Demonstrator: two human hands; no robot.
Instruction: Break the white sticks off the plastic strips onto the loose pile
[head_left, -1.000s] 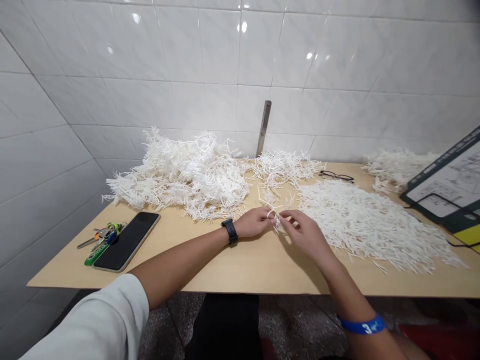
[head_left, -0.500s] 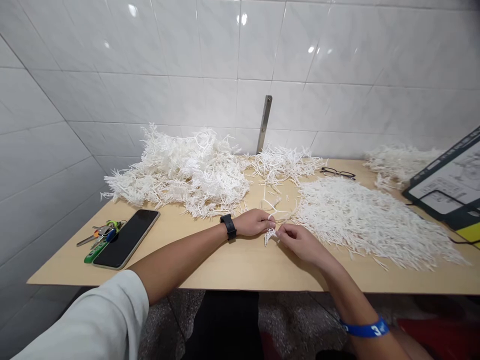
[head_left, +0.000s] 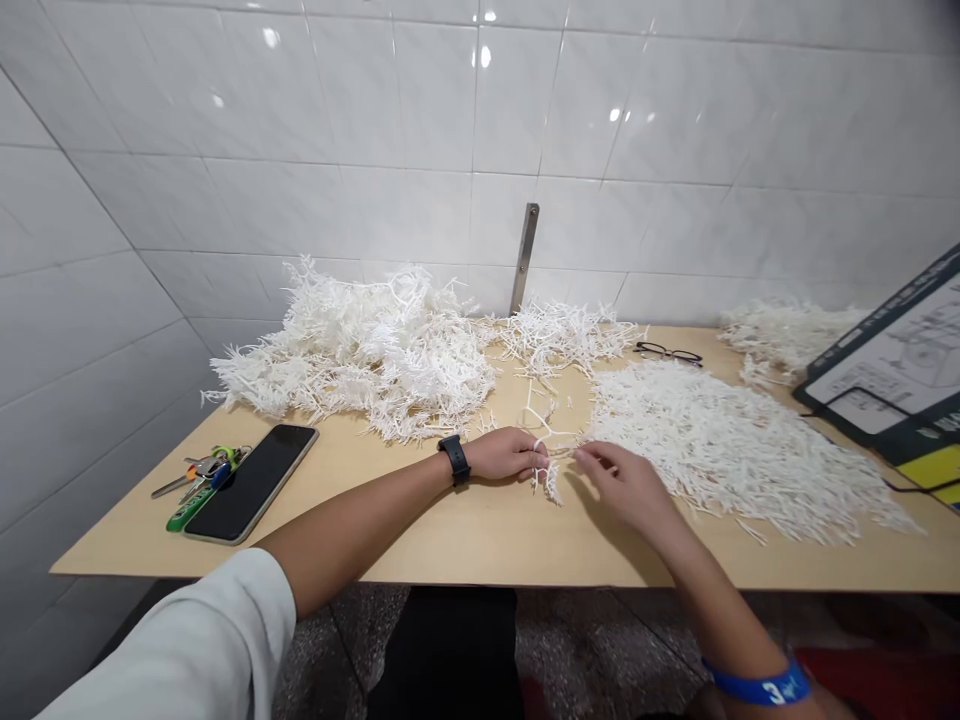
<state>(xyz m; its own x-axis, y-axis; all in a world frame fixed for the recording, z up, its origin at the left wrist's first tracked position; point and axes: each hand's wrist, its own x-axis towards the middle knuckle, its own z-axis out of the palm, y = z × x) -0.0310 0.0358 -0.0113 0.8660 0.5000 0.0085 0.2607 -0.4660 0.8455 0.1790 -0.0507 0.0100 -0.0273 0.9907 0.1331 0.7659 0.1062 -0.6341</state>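
My left hand [head_left: 510, 455], with a black watch at the wrist, pinches a thin white branched piece [head_left: 551, 432] near the middle of the table. Small twigs of it hang below the fingertips, and a long stem curves up and away. Just to the right is my right hand [head_left: 619, 478], thumb and forefinger pressed together; whatever they hold, if anything, is too small to make out. A tangled heap of white branched pieces [head_left: 375, 350] lies on the left, and a flat spread of short white pieces [head_left: 735, 440] on the right.
A black phone [head_left: 253, 483] and keys [head_left: 210, 468] lie on the wooden table [head_left: 465, 545] at left. Behind are a smaller white pile [head_left: 566, 330], eyeglasses [head_left: 667, 352] and an upright metal bar [head_left: 524, 258]. A dark green printed box [head_left: 892, 370] stands at right.
My right hand has moved right, away from my left fingertips. The hanging twigs have shifted slightly right. The view has tilted up a little.
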